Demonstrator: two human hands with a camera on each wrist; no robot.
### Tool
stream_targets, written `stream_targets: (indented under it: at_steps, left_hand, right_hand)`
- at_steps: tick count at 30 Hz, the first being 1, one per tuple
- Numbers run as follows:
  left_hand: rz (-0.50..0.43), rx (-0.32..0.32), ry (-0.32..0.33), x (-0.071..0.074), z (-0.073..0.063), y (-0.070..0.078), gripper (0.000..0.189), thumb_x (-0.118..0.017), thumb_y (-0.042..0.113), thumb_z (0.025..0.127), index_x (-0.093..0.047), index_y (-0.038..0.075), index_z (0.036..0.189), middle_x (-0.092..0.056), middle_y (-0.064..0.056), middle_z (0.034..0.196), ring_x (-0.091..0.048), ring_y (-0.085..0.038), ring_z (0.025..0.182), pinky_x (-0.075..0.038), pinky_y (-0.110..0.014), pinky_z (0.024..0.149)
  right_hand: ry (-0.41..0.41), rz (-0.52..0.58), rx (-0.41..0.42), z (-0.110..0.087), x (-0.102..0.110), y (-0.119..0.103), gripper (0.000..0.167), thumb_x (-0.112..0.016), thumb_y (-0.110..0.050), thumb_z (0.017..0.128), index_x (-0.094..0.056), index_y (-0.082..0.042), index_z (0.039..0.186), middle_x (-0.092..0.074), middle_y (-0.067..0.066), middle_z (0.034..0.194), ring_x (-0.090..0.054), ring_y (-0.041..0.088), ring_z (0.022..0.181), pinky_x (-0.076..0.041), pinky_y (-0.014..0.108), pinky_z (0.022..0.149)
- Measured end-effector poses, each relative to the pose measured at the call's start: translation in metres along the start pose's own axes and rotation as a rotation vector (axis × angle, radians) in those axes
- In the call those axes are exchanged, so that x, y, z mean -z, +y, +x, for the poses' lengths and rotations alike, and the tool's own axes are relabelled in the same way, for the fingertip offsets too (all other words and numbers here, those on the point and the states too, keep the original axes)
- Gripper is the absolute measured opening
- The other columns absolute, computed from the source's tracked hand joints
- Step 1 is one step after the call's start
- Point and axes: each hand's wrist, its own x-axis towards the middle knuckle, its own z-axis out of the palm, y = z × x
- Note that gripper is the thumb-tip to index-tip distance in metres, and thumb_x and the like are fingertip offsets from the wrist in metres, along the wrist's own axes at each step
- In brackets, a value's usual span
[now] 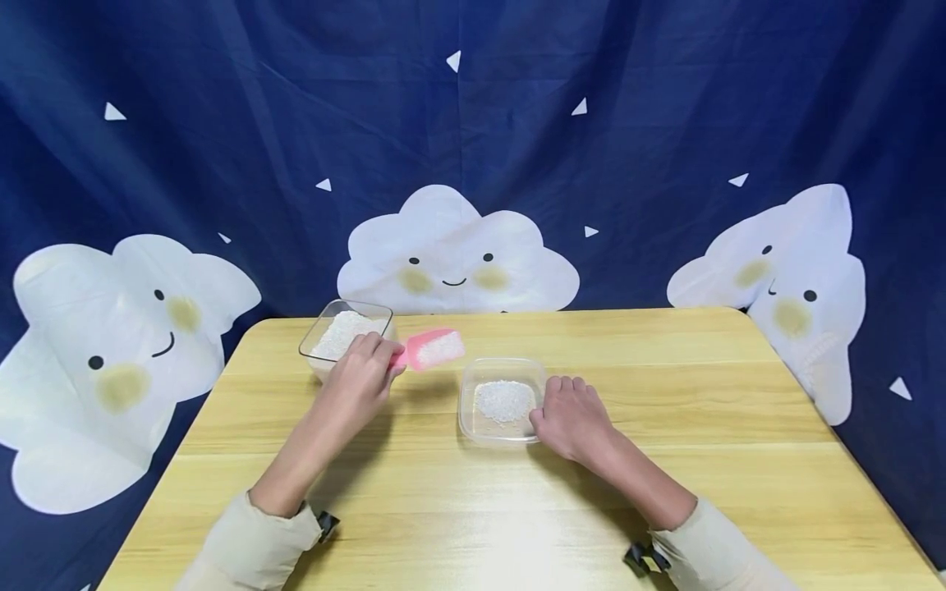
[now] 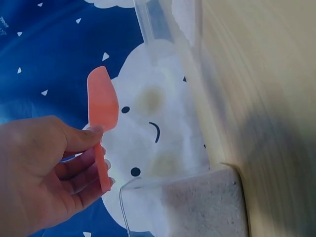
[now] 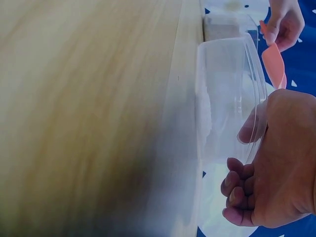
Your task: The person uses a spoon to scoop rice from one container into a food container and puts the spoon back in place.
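My left hand (image 1: 360, 373) holds a pink scoop (image 1: 438, 350) by its handle, thumb on top and fingers curled below. White grains lie in the scoop's bowl, which points right, above the table. Under that hand stands a clear square container (image 1: 316, 363) filled with white grains. To the right, a lower clear plastic box (image 1: 466, 414) has a small heap of white grains (image 1: 505, 400) on its bottom. My right hand (image 1: 575, 419) grips the box's right rim, the thumb inside the wall and the other fingers curled outside, as the right wrist view shows.
Both containers stand on a light wooden table (image 1: 702, 394), the filled one close to its back edge. Behind the table hangs a dark blue curtain (image 1: 517, 123) with white clouds. Black clips (image 1: 328, 525) sit by the sleeve cuffs.
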Motion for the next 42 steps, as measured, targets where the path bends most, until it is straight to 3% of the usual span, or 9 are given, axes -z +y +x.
stream_targets:
  at_steps: [18,27,35,42]
  left_hand:
    - [0.058,-0.152,0.040,-0.017,0.003,0.014,0.015,-0.072,0.012,0.095,-0.071,0.000,0.103,-0.063,-0.010,0.090,-0.060,-0.027,0.087,-0.054,-0.039,0.078]
    - [0.097,-0.164,0.021,-0.025,0.001,0.019,0.012,-0.071,0.011,0.096,-0.071,0.002,0.104,-0.066,-0.010,0.092,-0.061,-0.027,0.089,-0.055,-0.040,0.081]
    - [0.131,-0.194,0.019,-0.030,0.001,0.022,0.011,-0.068,0.012,0.097,-0.072,0.003,0.103,-0.065,-0.009,0.092,-0.059,-0.026,0.085,-0.051,-0.038,0.075]
    - [0.157,-0.224,0.021,-0.032,0.003,0.025,0.008,-0.067,0.009,0.097,-0.072,0.003,0.101,-0.064,-0.010,0.093,-0.059,-0.027,0.085,-0.052,-0.039,0.079]
  right_hand:
    - [-0.003,-0.006,0.007,-0.001,0.002,-0.001,0.035,-0.046,-0.028,0.096,-0.054,0.005,0.105,-0.056,0.019,0.099,-0.054,0.036,0.098,-0.046,0.051,0.094]
    - [-0.007,-0.006,0.003,-0.001,0.002,-0.001,0.031,-0.046,-0.027,0.096,-0.053,0.003,0.101,-0.055,0.017,0.096,-0.053,0.035,0.096,-0.046,0.050,0.093]
    - [-0.002,0.006,-0.002,-0.002,0.002,-0.001,0.031,-0.046,-0.027,0.096,-0.053,0.003,0.101,-0.055,0.017,0.097,-0.053,0.035,0.096,-0.046,0.050,0.092]
    - [0.000,0.000,0.001,-0.001,0.001,-0.001,0.031,-0.046,-0.028,0.096,-0.053,0.003,0.101,-0.055,0.017,0.096,-0.053,0.035,0.096,-0.046,0.050,0.092]
